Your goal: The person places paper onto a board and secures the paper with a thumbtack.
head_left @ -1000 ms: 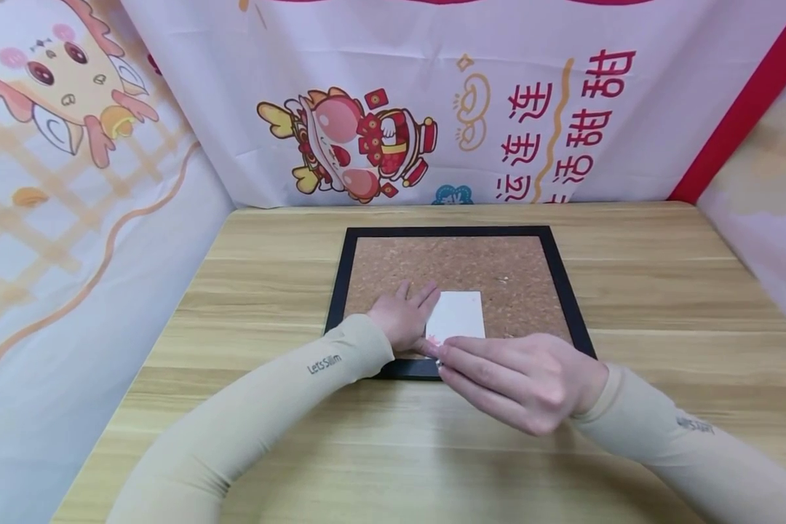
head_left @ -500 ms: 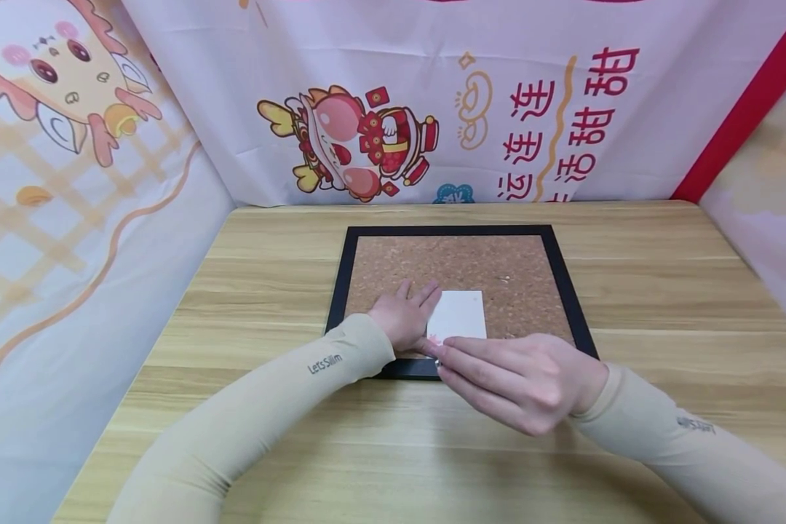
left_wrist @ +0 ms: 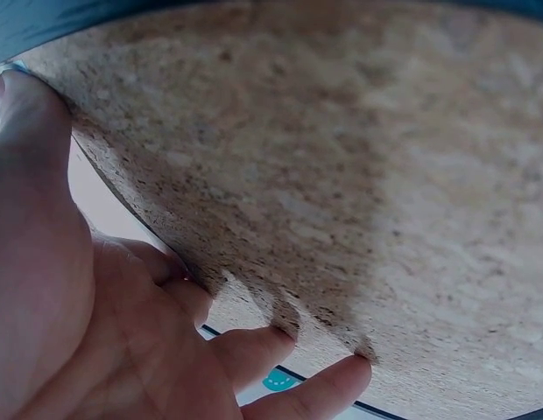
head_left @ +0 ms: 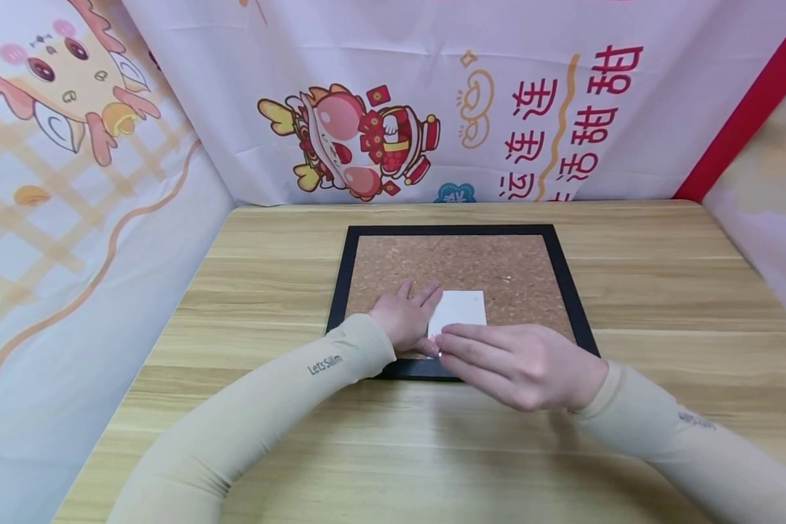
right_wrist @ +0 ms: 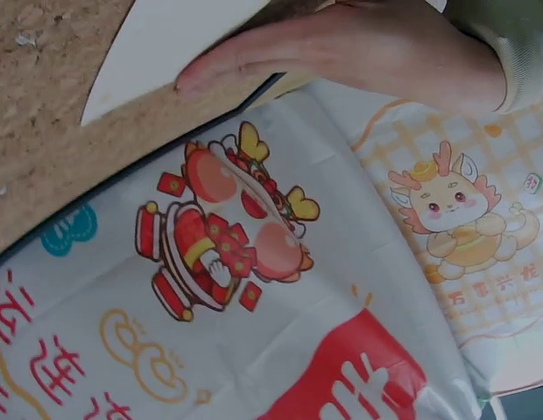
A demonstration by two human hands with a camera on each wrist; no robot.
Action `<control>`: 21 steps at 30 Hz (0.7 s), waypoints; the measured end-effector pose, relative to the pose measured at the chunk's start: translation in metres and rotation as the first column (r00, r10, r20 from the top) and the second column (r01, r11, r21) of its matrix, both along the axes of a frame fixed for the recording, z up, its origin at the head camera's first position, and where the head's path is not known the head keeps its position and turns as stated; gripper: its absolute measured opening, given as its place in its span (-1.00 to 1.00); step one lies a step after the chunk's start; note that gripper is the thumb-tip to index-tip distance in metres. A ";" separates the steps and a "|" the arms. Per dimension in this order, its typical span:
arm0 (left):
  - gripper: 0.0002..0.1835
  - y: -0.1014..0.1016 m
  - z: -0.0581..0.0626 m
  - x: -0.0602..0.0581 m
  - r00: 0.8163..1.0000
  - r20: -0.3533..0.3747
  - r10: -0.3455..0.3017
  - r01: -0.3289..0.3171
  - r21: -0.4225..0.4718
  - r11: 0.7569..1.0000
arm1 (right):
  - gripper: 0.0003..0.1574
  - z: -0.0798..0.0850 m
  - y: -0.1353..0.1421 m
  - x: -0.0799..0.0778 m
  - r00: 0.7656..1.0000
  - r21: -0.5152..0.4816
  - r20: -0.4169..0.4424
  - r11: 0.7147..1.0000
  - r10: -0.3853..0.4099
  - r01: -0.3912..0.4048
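Observation:
A white card (head_left: 461, 309) lies on the framed cork board (head_left: 445, 258), near the board's front edge. My left hand (head_left: 402, 320) presses on the cork along the card's left edge, fingers spread and thumb by the near-left corner. In the left wrist view its fingertips (left_wrist: 350, 372) touch the cork. My right hand (head_left: 520, 364) pinches a small shiny pin (head_left: 440, 354) at that same corner, most of it hidden by the fingers. The back of this hand covers the card's near-right part.
Small clear bits (head_left: 506, 279) sit on the cork right of the card. The board's black frame (head_left: 448, 230) rests on a wooden table (head_left: 268, 291). Printed cloth (head_left: 367, 58) hangs behind and at both sides.
My right hand has risen slightly forward, and its fingertips now overlap more of the card's near edge. The left hand, card and board stay in place.

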State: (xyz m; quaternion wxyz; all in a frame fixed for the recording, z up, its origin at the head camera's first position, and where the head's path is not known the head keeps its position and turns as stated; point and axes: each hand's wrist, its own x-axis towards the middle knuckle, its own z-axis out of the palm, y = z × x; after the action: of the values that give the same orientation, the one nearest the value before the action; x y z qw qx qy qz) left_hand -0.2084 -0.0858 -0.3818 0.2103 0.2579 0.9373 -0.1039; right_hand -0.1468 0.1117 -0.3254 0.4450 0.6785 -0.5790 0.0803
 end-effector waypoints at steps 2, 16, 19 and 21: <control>0.19 0.000 0.001 0.000 1.000 0.000 -0.005 0.005 0.002 1.000 | -0.70 -0.003 0.003 -0.005 0.999 0.003 0.035 1.000 -0.025 0.024; 0.22 -0.002 -0.001 -0.001 1.000 0.007 0.013 -0.013 0.005 1.000 | -0.67 -0.028 0.025 -0.068 0.642 0.248 0.649 0.912 -0.407 0.328; 0.22 -0.002 0.000 -0.002 1.000 0.011 0.011 -0.011 0.001 1.000 | -0.74 -0.032 0.023 -0.083 0.479 0.355 0.720 0.860 -0.501 0.366; 0.22 -0.002 -0.001 -0.003 1.000 0.010 0.011 -0.011 0.002 1.000 | -0.78 -0.033 0.021 -0.093 0.344 0.445 0.756 0.822 -0.558 0.355</control>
State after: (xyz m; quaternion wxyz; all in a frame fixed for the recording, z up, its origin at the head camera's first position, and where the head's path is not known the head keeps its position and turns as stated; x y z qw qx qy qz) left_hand -0.2113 -0.0878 -0.3824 0.2150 0.2535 0.9378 -0.1005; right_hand -0.2398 0.1332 -0.3588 0.0265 0.3944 -0.8917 0.2207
